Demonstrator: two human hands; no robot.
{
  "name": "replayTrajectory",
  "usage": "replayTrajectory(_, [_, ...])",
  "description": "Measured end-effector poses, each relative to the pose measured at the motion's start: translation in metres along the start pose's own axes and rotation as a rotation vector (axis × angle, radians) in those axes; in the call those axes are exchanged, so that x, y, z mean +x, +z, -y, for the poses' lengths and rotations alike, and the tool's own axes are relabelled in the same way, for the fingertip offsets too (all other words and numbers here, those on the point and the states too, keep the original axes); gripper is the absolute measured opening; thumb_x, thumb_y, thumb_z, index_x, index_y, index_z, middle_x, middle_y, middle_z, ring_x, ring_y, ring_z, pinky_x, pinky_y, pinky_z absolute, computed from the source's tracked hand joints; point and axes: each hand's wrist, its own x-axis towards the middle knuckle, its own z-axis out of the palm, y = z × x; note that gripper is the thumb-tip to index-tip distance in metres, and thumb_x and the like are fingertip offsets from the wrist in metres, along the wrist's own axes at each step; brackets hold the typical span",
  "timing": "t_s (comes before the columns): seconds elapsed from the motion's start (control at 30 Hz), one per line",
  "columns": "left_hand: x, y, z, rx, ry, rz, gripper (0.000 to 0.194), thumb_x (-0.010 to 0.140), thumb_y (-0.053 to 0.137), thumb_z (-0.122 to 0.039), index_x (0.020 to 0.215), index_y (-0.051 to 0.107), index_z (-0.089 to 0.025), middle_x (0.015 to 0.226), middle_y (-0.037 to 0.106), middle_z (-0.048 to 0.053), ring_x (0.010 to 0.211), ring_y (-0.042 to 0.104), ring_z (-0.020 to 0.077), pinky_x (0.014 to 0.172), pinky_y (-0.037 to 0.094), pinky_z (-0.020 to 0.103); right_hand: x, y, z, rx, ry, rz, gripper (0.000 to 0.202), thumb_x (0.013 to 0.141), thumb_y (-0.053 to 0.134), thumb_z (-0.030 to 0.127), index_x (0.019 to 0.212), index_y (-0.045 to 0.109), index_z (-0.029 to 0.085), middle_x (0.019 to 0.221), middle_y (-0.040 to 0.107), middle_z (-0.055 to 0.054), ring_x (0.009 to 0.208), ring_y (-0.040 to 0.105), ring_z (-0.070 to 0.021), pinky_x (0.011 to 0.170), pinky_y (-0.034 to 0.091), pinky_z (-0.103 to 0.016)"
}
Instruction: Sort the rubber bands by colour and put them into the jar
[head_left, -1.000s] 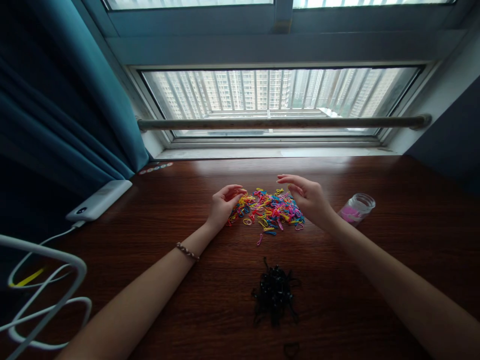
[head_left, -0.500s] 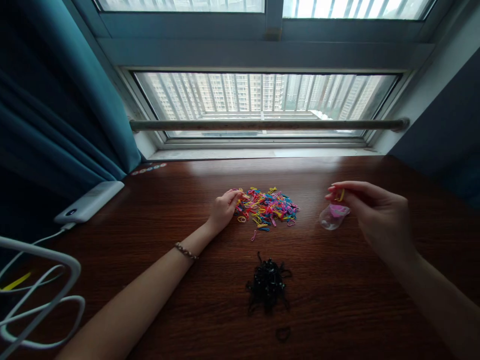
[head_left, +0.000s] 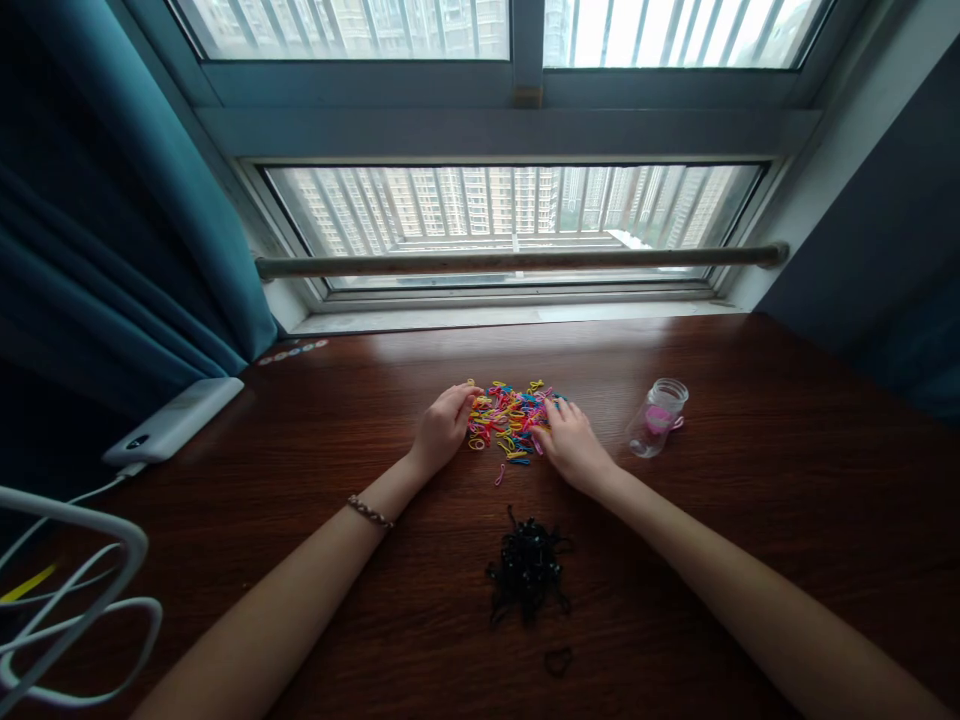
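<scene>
A loose pile of small colourful rubber bands (head_left: 510,415) lies on the dark wooden table. My left hand (head_left: 442,422) rests at the pile's left edge, fingers drawn together at the bands; what is between the fingertips is hidden. From the right, my right hand (head_left: 574,445) reaches onto the pile, its thumb and fingers apart and touching the bands. A heap of black rubber bands (head_left: 529,568) sits nearer to me, with a single black band (head_left: 558,660) below it. To the right of my right hand is a clear jar (head_left: 651,425) with a pink label, its mouth uncovered.
A white power bank (head_left: 174,420) with a plugged-in cable lies at the left, near the blue curtain (head_left: 135,200). Looped white tubing (head_left: 139,560) is at the lower left. A metal rail (head_left: 517,262) crosses the window behind the table.
My right hand has moved left from beside the jar to the pile; the yellow band it held no longer shows in it. My left hand stays at the pile. The view has shifted slightly.
</scene>
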Motion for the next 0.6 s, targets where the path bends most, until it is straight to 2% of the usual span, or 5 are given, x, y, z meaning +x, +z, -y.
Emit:
replayTrajectory(0.1, [-0.001,0.0,-0.003,0.035,0.142,0.007,0.03,0.089,0.035,-0.022,0.113,0.052,-0.018,0.117,0.056,0.008,0.116,0.046,0.0192,0.101,0.037,0.039,-0.006,0.015,0.026,-0.034,-0.089,0.001,0.061,0.084,0.043,0.046,0.132,0.036,0.009,0.139,0.028,-0.02,0.129,0.02,-0.0338,0.101,0.021,-0.053])
replayTrajectory(0.2, [-0.002,-0.003,-0.007,0.042,0.275,0.016,0.033,0.088,0.035,-0.019,0.119,0.047,-0.02,0.123,0.052,0.007,0.12,0.042,0.0189,0.104,0.032,0.043,-0.003,0.023,0.053,-0.011,-0.198,0.017,0.055,0.085,0.041,0.046,0.131,0.036,0.015,0.141,0.027,-0.016,0.13,0.016,-0.0325,0.1,0.016,-0.058])
replayTrajectory(0.27, [-0.003,-0.005,-0.008,0.022,0.311,-0.003,0.034,0.088,0.034,-0.02,0.121,0.045,-0.02,0.126,0.05,0.007,0.121,0.041,0.0194,0.104,0.031,0.045,-0.001,0.023,0.065,0.002,-0.276,0.031,0.046,0.087,0.04,0.041,0.127,0.04,0.018,0.141,0.029,-0.013,0.13,0.017,-0.0326,0.099,0.016,-0.061])
replayTrajectory(0.4, [-0.003,-0.01,-0.01,-0.071,0.218,-0.068,0.034,0.09,0.032,-0.023,0.12,0.045,-0.019,0.125,0.05,0.009,0.119,0.043,0.0197,0.102,0.035,0.042,-0.01,0.015,0.068,0.031,-0.489,0.079,0.032,0.089,0.039,0.029,0.118,0.048,0.021,0.136,0.038,-0.008,0.128,0.023,-0.0288,0.099,0.021,-0.059])
replayTrajectory(0.6, [-0.002,-0.01,-0.008,-0.134,-0.019,-0.159,0.029,0.089,0.035,-0.024,0.113,0.051,-0.018,0.114,0.058,0.008,0.105,0.054,0.0179,0.093,0.042,0.035,-0.044,-0.022,0.039,0.165,-0.637,0.015,0.027,0.087,0.038,0.016,0.106,0.057,0.014,0.12,0.054,-0.011,0.121,0.038,-0.0201,0.101,0.034,-0.039])
